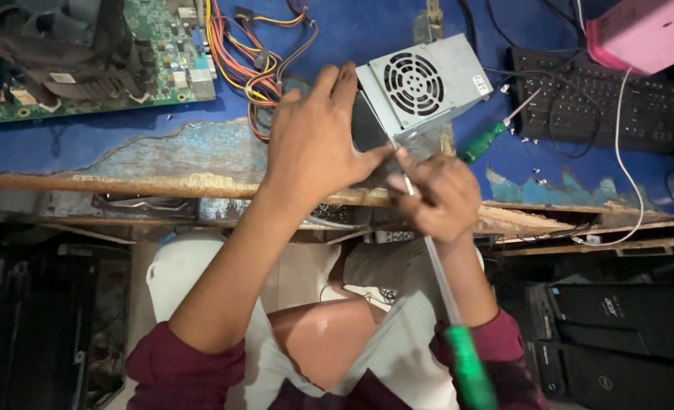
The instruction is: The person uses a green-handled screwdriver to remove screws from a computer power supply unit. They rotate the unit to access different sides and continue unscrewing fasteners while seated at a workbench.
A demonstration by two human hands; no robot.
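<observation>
A grey metal power supply box (428, 80) with a round fan grille lies on the worn blue table (124, 144), near its front edge. My left hand (318, 137) rests flat on the box's left side and grips it. My right hand (435, 193) is closed around the thin metal shaft of a long screwdriver with a green handle (470, 364); its tip meets the box's front lower corner. A bundle of coloured wires (249, 61) runs from the box's left side, partly hidden by my left hand.
A green circuit board (86, 57) lies at the back left. A second green-handled screwdriver (496, 133), small loose screws and a black keyboard (610, 102) sit to the right, with a pink box (644, 30) behind. Black computer cases (618, 334) stand under the table.
</observation>
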